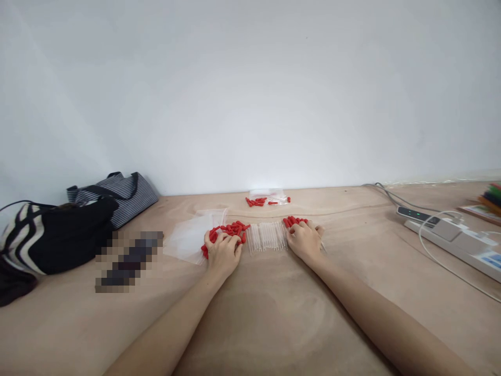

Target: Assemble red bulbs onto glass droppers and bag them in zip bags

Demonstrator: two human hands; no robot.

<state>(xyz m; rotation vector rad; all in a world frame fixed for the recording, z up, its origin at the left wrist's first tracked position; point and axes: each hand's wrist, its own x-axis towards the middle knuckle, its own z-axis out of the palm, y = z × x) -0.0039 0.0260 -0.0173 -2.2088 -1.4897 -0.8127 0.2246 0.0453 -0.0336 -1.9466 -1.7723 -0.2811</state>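
My left hand [223, 256] lies over a loose pile of small red rubber caps [235, 228], its fingers apart and curved down among them. Right of that pile is a row of slim clear plastic tubes [268, 236], laid side by side. My right hand [306, 241] rests at the row's right end, palm down with the fingers spread and bent. More red caps [291, 221] line up just beyond its fingers, and thin clear ends show beside the little finger. What lies under both palms is hidden. Clear plastic bags [188, 237] lie flat left of the pile.
Near the wall, a small clear bag [266, 194] lies by several red caps [256, 201]. A striped bag [129, 196] and a black cloth item [70, 235] sit left, with a blurred-out object [131, 261]. A power strip [457, 245] with cables stands right.
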